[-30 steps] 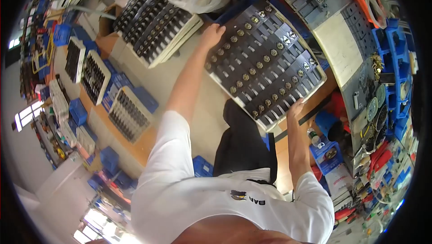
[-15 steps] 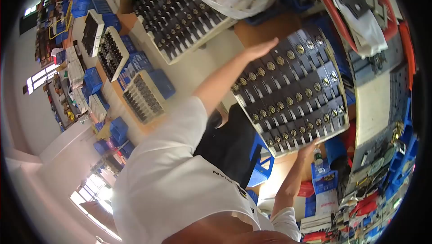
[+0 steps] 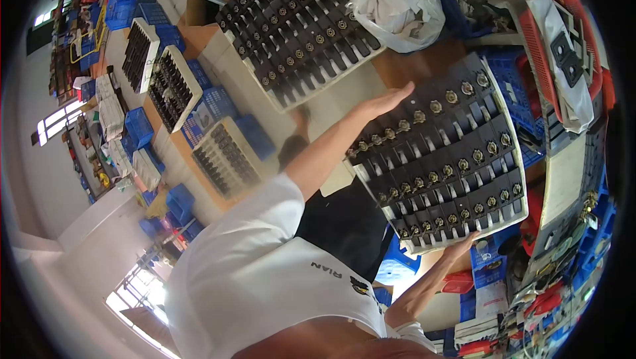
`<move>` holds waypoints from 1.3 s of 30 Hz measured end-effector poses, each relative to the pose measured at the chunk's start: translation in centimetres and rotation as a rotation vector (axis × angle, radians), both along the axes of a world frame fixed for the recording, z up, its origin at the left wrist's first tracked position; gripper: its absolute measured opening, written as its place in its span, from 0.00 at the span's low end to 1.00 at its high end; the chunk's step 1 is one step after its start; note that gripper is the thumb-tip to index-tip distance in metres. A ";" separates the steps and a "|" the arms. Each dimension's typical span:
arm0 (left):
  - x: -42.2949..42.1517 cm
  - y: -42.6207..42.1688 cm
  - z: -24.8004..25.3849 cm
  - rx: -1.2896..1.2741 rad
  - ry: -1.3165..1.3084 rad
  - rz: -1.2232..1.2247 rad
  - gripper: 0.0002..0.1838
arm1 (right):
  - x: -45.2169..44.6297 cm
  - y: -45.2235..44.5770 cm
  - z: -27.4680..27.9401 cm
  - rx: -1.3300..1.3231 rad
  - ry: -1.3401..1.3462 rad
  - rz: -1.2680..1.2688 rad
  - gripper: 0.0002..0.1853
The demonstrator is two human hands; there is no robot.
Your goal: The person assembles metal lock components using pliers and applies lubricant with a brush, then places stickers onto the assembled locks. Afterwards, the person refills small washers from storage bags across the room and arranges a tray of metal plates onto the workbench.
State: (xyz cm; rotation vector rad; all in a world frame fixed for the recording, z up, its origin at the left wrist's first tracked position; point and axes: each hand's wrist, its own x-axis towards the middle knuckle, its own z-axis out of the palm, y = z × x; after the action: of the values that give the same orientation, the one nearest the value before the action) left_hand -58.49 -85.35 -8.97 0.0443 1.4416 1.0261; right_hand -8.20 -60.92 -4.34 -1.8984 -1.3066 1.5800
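Observation:
A pale, shallow tray [image 3: 509, 228] is held between my two hands, tilted in front of my body. Rows of dark rectangular parts with round brass-coloured fittings and pale tabs fill it. My left hand [image 3: 391, 102] lies along the tray's upper left edge, its fingers stretched and pressed against it. At the lower edge my right hand [image 3: 464, 245] supports the tray, most of its fingers hidden beneath. Another loaded pale tray [image 3: 281, 104] with similar dark parts rests beyond my left hand.
A white plastic bag [image 3: 401, 11] stands beside the far tray. On the right a red basket [image 3: 530, 34] sits at a workbench [image 3: 563, 180] crowded with parts. Smaller loaded trays [image 3: 173, 87] and blue crates [image 3: 138, 127] line the left. A blue stool [image 3: 397, 264] is below the held tray.
The held tray and both hands have shifted down and right in the view. Surrounding trays, bag and basket have also shifted rightward and down as the view turned. My grip looks unchanged.

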 end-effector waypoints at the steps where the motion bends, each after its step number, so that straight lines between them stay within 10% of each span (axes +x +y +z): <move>1: -0.5 -2.2 0.9 0.040 0.010 0.082 0.54 | -1.2 -0.9 0.4 0.023 0.015 0.006 0.42; 17: -23.8 -46.5 5.3 -0.166 0.031 0.426 0.49 | -30.7 -33.2 1.5 -0.077 -0.192 0.203 0.47; 28: -51.4 -43.5 4.7 -0.031 0.316 0.183 0.46 | -51.4 -45.7 -4.3 -0.176 0.271 -0.079 0.31; 30: -56.6 -43.9 -2.6 0.002 0.141 0.194 0.43 | -53.1 -46.1 -6.1 -0.155 0.365 -0.097 0.28; 32: -57.7 -40.5 -0.3 -0.087 0.073 0.005 0.42 | -54.5 -46.2 -7.2 -0.072 0.000 -0.024 0.31; 39: -59.2 -43.9 -6.2 -0.033 0.176 0.095 0.31 | -53.1 -46.0 -12.5 -0.077 0.029 -0.054 0.39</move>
State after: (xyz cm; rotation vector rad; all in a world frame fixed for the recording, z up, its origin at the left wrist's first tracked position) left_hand -117.74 -129.20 -15.22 0.0426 1.6330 1.0972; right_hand -61.28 -106.92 -16.79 -1.9322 -1.1887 1.6459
